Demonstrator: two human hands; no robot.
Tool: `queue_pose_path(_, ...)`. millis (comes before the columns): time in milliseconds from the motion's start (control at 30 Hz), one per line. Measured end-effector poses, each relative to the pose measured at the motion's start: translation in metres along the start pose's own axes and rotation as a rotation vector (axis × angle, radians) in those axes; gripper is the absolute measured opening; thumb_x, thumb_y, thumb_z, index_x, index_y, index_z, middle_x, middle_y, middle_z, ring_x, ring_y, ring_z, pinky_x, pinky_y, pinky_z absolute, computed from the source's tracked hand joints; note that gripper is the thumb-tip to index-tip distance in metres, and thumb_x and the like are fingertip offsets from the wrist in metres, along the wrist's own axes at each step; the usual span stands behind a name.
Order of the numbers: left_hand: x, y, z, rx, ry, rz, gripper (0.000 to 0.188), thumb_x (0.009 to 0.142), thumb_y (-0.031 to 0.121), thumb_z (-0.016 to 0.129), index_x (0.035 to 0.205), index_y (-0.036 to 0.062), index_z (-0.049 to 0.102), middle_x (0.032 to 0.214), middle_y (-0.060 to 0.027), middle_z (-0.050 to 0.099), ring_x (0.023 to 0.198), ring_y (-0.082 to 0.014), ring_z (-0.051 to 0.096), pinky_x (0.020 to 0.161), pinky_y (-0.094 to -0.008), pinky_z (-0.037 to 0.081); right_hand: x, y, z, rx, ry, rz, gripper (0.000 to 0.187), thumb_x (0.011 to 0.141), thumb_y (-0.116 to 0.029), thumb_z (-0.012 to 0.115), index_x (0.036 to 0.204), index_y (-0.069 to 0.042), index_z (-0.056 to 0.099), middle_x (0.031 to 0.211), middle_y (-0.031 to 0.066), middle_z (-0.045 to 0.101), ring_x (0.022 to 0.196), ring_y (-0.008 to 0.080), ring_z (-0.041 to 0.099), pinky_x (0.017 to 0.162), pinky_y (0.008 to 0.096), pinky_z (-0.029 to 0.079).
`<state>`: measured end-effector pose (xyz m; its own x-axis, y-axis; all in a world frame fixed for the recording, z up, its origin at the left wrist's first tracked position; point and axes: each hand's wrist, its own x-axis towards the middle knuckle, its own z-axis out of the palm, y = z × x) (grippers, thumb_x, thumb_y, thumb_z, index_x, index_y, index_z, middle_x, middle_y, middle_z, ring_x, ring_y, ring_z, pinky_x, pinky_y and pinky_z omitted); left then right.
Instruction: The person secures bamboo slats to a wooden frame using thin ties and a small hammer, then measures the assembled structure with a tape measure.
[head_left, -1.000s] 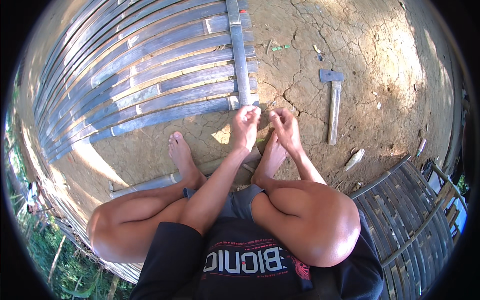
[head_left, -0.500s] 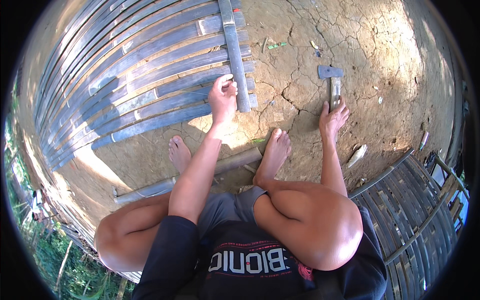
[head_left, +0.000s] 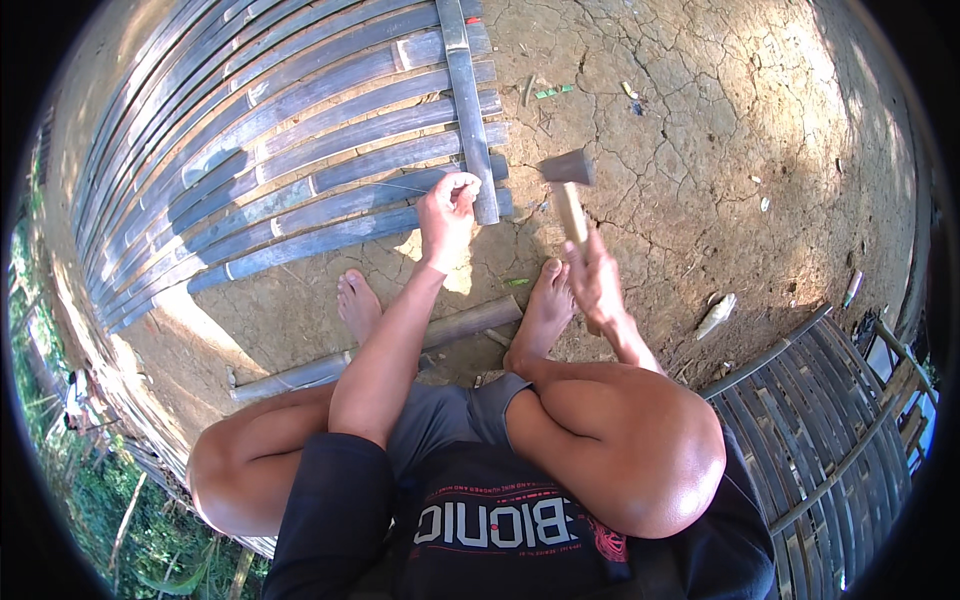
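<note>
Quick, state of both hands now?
Left hand: curled closed by the bamboo crosspiece; can't tell if anything's pinched.
Right hand: closed, holding the wooden-handled tool.

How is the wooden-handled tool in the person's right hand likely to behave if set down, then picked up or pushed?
The tool is probably top-heavy: its broad, dark, metal-looking head sits at one end. It should feel stiff, as the handle looks straight and solid. The head's angular shape suggests it would slide rather than roll.

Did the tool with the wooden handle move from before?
Yes. The tool has moved left in the view, closer to the bamboo cross strip, and the right hand now holds it.
</note>
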<state>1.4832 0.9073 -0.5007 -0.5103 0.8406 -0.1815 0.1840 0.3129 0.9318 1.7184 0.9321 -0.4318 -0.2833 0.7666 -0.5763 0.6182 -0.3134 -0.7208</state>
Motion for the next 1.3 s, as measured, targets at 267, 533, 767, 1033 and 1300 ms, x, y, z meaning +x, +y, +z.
queue_pose_path(267, 0.006, -0.002, 0.009, -0.235, 0.0, -0.255, 0.013, 0.094, -0.005, 0.057, 0.104, -0.0004, 0.065, 0.09, -0.0082, 0.07, 0.079, -0.014, 0.067, 0.07, -0.0272, 0.055, -0.007, 0.024, 0.054, -0.349, -0.016, -0.021, 0.036, 0.093, -0.033, 0.05, 0.101, -0.002, 0.065, 0.097, 0.0223, 0.069, 0.089, 0.0429, 0.066, 0.081, 0.049, 0.052)
queue_pose_path(533, 0.018, -0.001, -0.008, -0.229, 0.086, -0.17, 0.016, 0.091, -0.007, 0.06, 0.103, 0.0004, 0.067, 0.086, -0.0048, 0.069, 0.077, -0.0115, 0.066, 0.068, -0.0255, 0.053, -0.002, 0.021, 0.063, -0.548, -0.117, -0.079, 0.035, 0.096, -0.03, 0.052, 0.124, -0.008, 0.048, 0.09, 0.0236, 0.066, 0.085, 0.0453, 0.064, 0.075, 0.0555, 0.05)
queue_pose_path(767, 0.026, -0.004, 0.01, -0.024, 0.022, 0.042, 0.009, 0.088, -0.002, 0.067, 0.096, 0.0017, 0.068, 0.087, -0.0089, 0.068, 0.073, -0.0153, 0.067, 0.066, -0.0273, 0.053, -0.005, 0.008, 0.052, -0.562, -0.145, 0.005, 0.031, 0.098, -0.035, 0.052, 0.116, -0.009, 0.049, 0.09, 0.0244, 0.065, 0.084, 0.0447, 0.064, 0.076, 0.0547, 0.051)
queue_pose_path(1033, 0.024, -0.014, 0.014, 0.132, 0.097, 0.269, 0.008, 0.087, -0.003, 0.064, 0.092, 0.002, 0.066, 0.095, -0.0112, 0.062, 0.085, -0.0209, 0.064, 0.07, -0.0298, 0.052, -0.006, 0.013, 0.058, -0.584, -0.094, -0.064, 0.03, 0.098, -0.033, 0.053, 0.117, -0.011, 0.049, 0.084, 0.024, 0.063, 0.081, 0.0448, 0.063, 0.071, 0.056, 0.05)
queue_pose_path(1300, 0.02, -0.004, 0.018, 0.254, 0.165, 0.383, 0.011, 0.085, -0.004, 0.061, 0.093, 0.0029, 0.063, 0.096, -0.0153, 0.062, 0.087, -0.0331, 0.064, 0.077, -0.0394, 0.052, -0.007, 0.015, 0.058, -0.622, -0.087, -0.091, 0.03, 0.098, -0.032, 0.053, 0.118, -0.011, 0.049, 0.081, 0.0231, 0.062, 0.077, 0.0445, 0.063, 0.069, 0.056, 0.05)
